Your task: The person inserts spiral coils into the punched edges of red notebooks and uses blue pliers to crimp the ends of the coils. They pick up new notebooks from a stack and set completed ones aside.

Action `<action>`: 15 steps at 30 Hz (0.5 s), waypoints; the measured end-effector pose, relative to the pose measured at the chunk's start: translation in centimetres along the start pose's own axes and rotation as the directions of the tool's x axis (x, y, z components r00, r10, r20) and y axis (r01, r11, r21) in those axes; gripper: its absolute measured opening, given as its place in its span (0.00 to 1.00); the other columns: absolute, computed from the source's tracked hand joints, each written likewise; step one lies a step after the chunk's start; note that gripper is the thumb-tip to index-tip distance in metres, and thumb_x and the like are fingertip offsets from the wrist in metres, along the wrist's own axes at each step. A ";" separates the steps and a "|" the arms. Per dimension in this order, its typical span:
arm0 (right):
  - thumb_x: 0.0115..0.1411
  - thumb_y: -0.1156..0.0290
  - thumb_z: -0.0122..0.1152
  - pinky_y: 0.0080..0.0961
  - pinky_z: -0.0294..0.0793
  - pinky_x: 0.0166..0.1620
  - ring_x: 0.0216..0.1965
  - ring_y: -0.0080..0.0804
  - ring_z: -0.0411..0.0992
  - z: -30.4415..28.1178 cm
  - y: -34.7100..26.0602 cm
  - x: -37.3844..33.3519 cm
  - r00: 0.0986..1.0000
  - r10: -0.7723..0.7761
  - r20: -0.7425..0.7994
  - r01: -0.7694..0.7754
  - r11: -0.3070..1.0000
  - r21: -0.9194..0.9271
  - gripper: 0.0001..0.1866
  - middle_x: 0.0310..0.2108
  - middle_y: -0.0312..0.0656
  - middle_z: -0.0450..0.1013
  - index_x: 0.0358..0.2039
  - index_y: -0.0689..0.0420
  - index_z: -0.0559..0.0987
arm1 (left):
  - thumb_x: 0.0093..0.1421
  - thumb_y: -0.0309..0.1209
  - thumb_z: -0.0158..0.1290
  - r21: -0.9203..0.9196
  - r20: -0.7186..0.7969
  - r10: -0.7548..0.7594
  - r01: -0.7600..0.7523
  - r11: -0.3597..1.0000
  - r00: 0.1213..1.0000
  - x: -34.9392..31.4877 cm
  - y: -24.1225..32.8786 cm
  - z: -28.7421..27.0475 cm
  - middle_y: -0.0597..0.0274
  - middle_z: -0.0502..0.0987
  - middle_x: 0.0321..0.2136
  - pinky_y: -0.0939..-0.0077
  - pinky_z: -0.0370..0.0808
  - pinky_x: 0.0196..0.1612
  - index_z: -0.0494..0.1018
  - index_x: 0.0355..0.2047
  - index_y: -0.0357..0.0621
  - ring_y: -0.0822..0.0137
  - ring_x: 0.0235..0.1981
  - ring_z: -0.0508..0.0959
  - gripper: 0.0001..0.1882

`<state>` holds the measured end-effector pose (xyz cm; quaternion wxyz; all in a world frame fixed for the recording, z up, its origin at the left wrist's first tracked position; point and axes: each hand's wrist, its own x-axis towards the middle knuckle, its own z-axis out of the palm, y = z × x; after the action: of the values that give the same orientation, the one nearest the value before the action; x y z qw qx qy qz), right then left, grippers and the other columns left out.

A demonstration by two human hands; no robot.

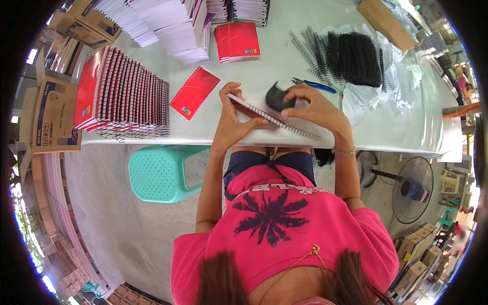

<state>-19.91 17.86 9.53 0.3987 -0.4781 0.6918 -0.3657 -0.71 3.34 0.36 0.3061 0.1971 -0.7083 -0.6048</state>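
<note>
In my left hand (236,119) is a thin notebook (256,109), held edge-up over the near table edge, with the thumb on one side and the fingers on the other. A dark wire coil (302,132) runs through part of its punched edge; the loose end sticks out to the right, blurred. My right hand (317,109) hovers above that end, its thumb and curled fingers apart. Its fingertips overlap a black curved object (277,97) on the table; whether they touch it is unclear. Blue-handled pliers (317,86) lie just beyond this hand.
A red notebook cover (195,93) lies left of my hands, beside a tall stack of coil-bound notebooks (129,96). Red booklets (237,41) and white page stacks (170,25) are farther back. Black coils (353,58) pile at right. Below are a turquoise stool (157,173) and a fan (412,189).
</note>
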 end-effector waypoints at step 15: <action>0.51 0.61 0.73 0.26 0.65 0.57 0.52 0.27 0.67 0.9 -0.2 -0.8 0.964 -0.227 0.136 0.121 0.836 0.535 0.25 0.50 0.42 0.72 0.45 0.63 0.78 | 0.41 0.36 0.73 -0.063 0.029 0.032 -0.030 0.998 0.999 0.2 -0.1 -0.1 0.57 0.58 0.50 0.65 0.56 0.62 0.51 0.60 0.43 0.59 0.54 0.61 0.52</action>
<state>-18.82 18.42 9.47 0.5438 -0.4463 0.4777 -0.5262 -0.76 3.12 0.29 0.3111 0.1673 -0.6964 -0.6247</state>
